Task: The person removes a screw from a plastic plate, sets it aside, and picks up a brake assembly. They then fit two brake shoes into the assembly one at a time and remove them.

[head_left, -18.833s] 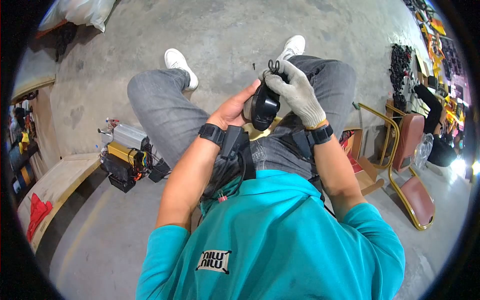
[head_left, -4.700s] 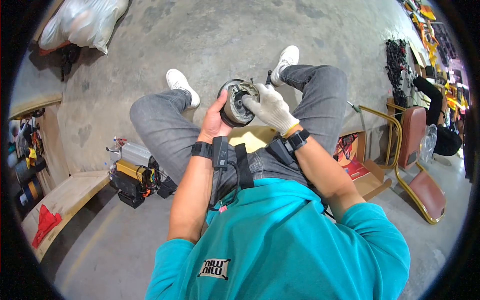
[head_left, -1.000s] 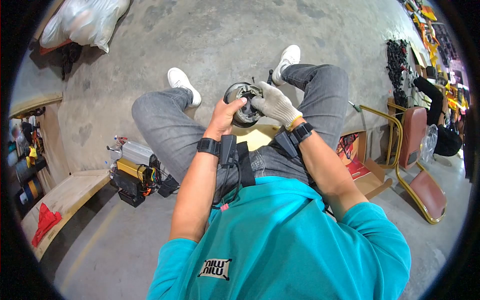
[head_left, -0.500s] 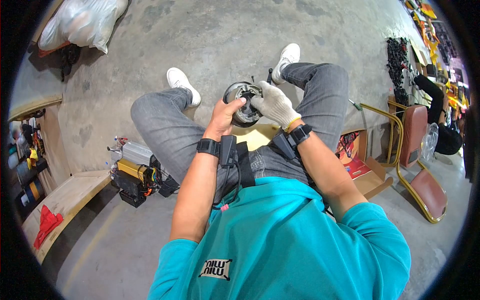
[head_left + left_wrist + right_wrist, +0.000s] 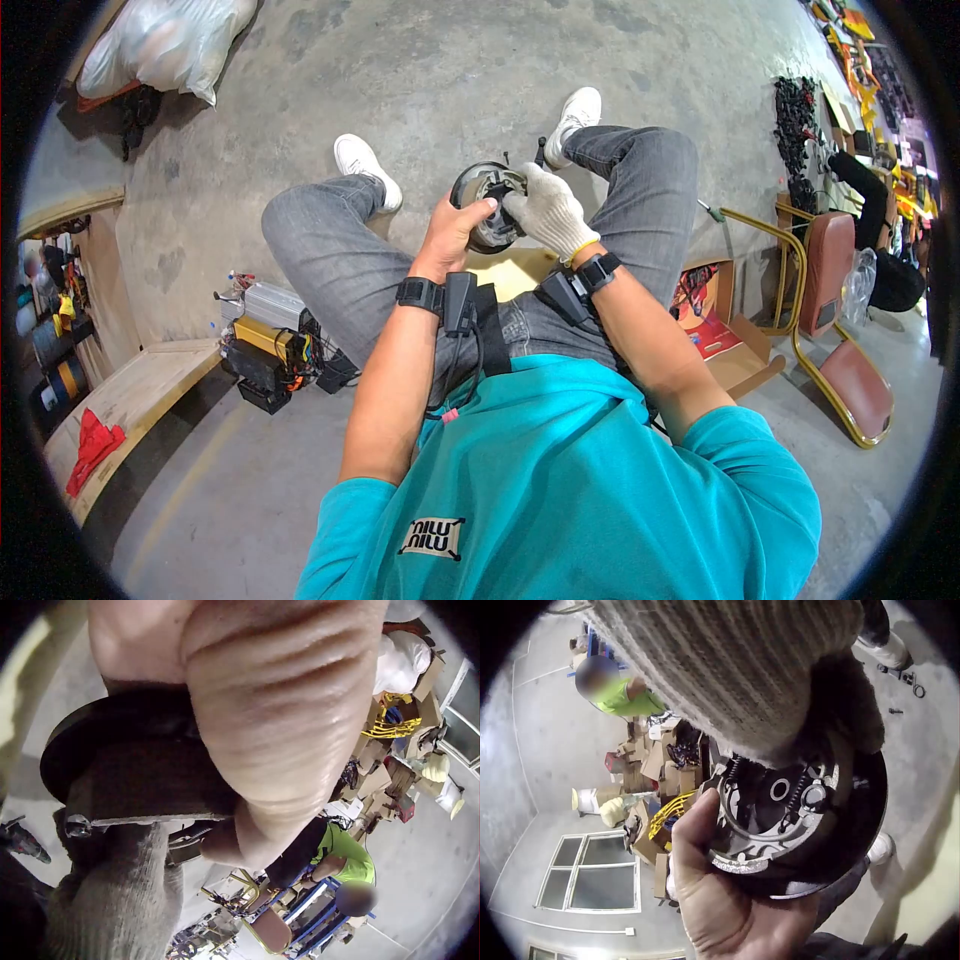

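A round black and metal drum-like part [image 5: 487,228] is held up between the knees. Curved metal shoes [image 5: 742,853] and coil springs show inside it in the right wrist view. My bare left hand [image 5: 447,235] grips its rim, thumb over the near face. My right hand [image 5: 549,208], in a pale knitted glove, holds the opposite side with the thumb at the inner face; its other fingertips are hidden. In the left wrist view the part's dark side [image 5: 150,776] lies under the left hand [image 5: 277,705], with the glove [image 5: 120,900] beyond.
A dark tool [image 5: 541,152] lies on the floor by the right shoe. A yellow surface [image 5: 510,270] shows between the thighs. Electrical units [image 5: 265,340] stand at the left beside a wooden bench [image 5: 135,385]. An open carton [image 5: 735,345] and a chair [image 5: 828,270] are at the right.
Earlier the part was seen from its dark outer side; its inner face now shows. Over the last second it has tilted slightly, with both hands staying on it.
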{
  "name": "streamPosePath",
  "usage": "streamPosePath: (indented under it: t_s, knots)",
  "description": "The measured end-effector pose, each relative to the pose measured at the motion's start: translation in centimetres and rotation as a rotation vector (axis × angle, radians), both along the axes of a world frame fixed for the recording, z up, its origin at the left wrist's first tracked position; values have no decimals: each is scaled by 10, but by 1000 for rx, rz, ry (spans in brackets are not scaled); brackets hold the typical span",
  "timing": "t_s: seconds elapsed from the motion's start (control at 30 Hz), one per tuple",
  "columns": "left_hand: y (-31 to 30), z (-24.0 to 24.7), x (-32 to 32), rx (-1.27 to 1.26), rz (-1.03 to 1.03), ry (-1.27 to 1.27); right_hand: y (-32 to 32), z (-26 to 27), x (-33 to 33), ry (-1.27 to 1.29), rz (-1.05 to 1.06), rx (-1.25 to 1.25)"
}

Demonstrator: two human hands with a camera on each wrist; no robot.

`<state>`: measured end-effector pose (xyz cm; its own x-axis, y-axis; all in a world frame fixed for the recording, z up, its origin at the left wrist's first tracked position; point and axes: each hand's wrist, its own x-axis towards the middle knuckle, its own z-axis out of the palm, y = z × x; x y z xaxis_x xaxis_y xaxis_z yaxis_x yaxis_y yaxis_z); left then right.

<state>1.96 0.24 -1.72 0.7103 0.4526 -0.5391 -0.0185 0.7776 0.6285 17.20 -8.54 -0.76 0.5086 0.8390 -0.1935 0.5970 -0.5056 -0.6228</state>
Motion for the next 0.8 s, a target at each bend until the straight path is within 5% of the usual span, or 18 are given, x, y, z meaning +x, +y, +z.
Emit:
streamPosePath:
  t_s: [0.8]
  knots:
    - [-3, -4, 3, 41, 61, 27, 3, -9, -8, -148, -74, -32]
